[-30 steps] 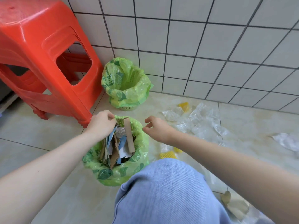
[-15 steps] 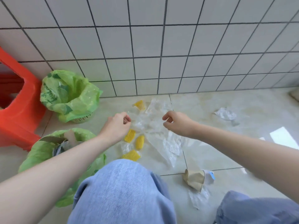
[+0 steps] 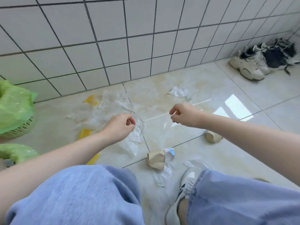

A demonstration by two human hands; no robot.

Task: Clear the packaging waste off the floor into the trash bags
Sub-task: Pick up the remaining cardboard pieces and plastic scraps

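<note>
clear plastic wrap (image 3: 133, 137) litters floor beneath both curled, empty hands.

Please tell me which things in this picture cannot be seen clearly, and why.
- Nearer green trash bag, head view: cut by the left edge, contents hidden.
- Yellow pieces: partly behind the left forearm.
- Left hand and right hand: curled; whether they pinch anything is unclear.
- Clear plastic: outline blurred.

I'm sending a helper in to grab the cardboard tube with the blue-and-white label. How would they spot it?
Start from the person's right shoe on the floor tiles. Just ahead of it, toward the wall, lies a crushed brown cardboard tube. Unlike the plain tube under the right forearm, it has a blue-and-white label at one end.
</note>
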